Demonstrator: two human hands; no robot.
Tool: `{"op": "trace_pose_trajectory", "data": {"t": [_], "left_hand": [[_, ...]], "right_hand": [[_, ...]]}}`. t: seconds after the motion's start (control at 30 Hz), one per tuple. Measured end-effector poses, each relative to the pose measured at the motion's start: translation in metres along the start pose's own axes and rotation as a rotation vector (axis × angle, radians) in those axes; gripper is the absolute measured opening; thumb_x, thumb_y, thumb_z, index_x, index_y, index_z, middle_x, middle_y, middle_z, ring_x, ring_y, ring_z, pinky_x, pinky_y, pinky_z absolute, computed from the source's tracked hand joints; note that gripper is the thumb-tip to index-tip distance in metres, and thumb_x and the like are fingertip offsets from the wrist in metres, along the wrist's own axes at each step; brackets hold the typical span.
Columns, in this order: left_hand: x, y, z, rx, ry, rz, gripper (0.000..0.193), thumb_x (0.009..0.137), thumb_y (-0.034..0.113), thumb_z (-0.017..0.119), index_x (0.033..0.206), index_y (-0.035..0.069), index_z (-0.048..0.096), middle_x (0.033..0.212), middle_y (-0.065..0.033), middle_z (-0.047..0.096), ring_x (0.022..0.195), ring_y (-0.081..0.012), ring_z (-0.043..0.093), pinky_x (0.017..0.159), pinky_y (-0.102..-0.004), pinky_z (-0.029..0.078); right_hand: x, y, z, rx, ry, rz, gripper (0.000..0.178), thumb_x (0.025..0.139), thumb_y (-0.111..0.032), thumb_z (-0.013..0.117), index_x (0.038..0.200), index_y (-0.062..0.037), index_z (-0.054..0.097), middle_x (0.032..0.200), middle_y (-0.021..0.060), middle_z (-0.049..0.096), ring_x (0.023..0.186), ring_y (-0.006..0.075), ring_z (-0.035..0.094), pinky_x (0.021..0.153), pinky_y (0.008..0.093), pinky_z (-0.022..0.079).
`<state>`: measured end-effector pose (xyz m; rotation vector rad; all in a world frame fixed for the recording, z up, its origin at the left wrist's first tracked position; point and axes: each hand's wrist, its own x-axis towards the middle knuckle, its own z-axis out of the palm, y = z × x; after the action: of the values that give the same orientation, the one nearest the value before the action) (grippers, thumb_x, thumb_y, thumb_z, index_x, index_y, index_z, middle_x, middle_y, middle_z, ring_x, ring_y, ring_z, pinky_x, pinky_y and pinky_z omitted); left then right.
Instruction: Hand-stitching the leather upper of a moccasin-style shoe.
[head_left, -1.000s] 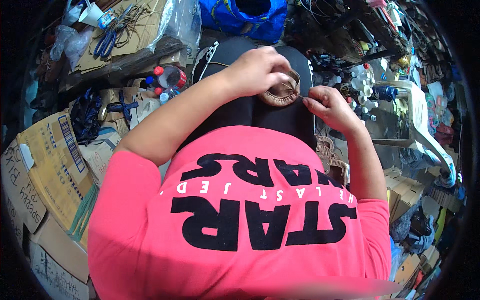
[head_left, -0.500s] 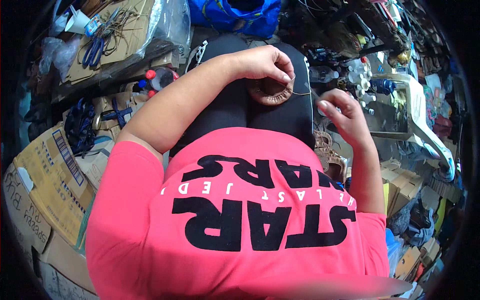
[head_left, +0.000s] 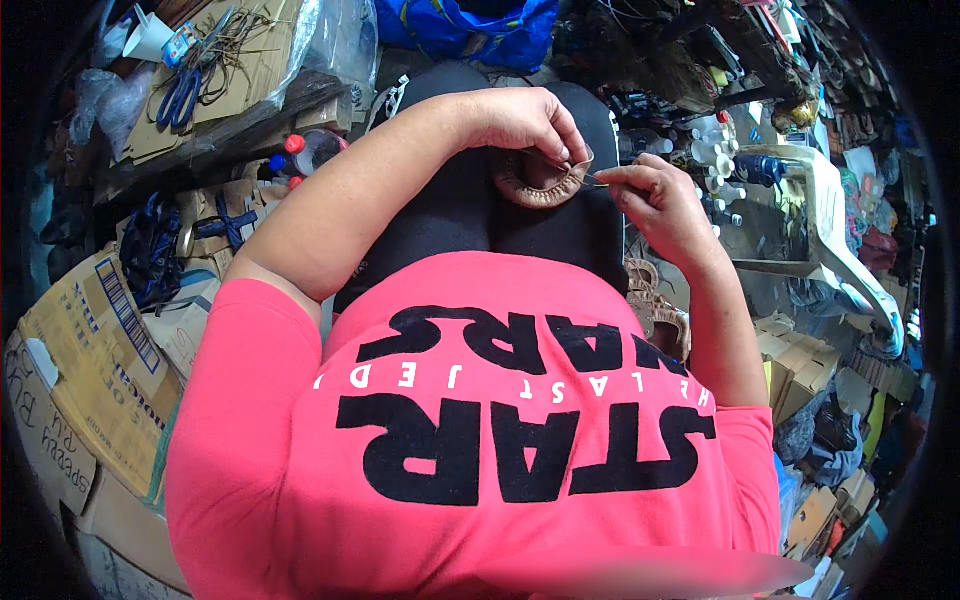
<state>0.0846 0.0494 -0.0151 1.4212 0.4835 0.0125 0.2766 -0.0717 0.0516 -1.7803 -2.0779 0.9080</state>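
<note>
The person sits and looks down at a small brown woven piece (head_left: 540, 180). It lies on the person's lap, on the black trousers (head_left: 470, 215), just in front of the pink shirt (head_left: 480, 430). The lap works like a little table, so the piece stays put.

The left hand (head_left: 520, 120) comes over the top of the piece. Its fingers curl down and pinch the far edge, so the hand is closed on the woven piece. It seems to hold the piece steady and tip the edge up where the other hand can get at it.

The right hand (head_left: 650, 195) is just beside the piece, on its right side. The thumb and first finger are pressed close together, like they pinch something very thin. A thin dark line shows between this hand and the piece. It may be a needle or a thread, but it is too small to tell. The pinch is tight, likely because a thin thing slips easily.

Around the person there is a lot of stuff. On the left lie flat cardboard boxes (head_left: 90, 350) and blue scissors (head_left: 180, 95) on a board. A bottle with a red cap (head_left: 300, 150) stands near the left arm. A blue bag (head_left: 460, 25) sits at the top. On the right is a white plastic chair (head_left: 820, 220).
</note>
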Motion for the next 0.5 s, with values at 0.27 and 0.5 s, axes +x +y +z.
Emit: {"op": "trace_pose_trajectory", "data": {"t": [0.27, 0.5], "left_hand": [[0.004, 0.002, -0.002, -0.023, -0.002, -0.043, 0.028, 0.076, 0.002, 0.060, 0.103, -0.001, 0.067, 0.093, -0.0088, 0.068, 0.082, -0.0129, 0.064, 0.079, -0.0256, 0.051], [0.007, 0.006, -0.006, -0.104, -0.069, -0.083, 0.022, 0.079, 0.003, 0.062, 0.101, -0.002, 0.066, 0.089, -0.0093, 0.068, 0.075, -0.0132, 0.065, 0.073, -0.0260, 0.053]], "right_hand": [[-0.007, 0.000, 0.026, -0.082, 0.118, -0.030, 0.024, 0.076, -0.008, 0.063, 0.099, -0.0091, 0.068, 0.077, 0.0132, 0.058, 0.071, 0.0293, 0.061, 0.064, 0.0357, 0.048], [0.002, -0.001, 0.015, -0.134, 0.121, -0.098, 0.018, 0.075, -0.007, 0.062, 0.092, -0.0083, 0.069, 0.075, 0.0123, 0.057, 0.073, 0.0303, 0.059, 0.066, 0.0376, 0.048]]}}
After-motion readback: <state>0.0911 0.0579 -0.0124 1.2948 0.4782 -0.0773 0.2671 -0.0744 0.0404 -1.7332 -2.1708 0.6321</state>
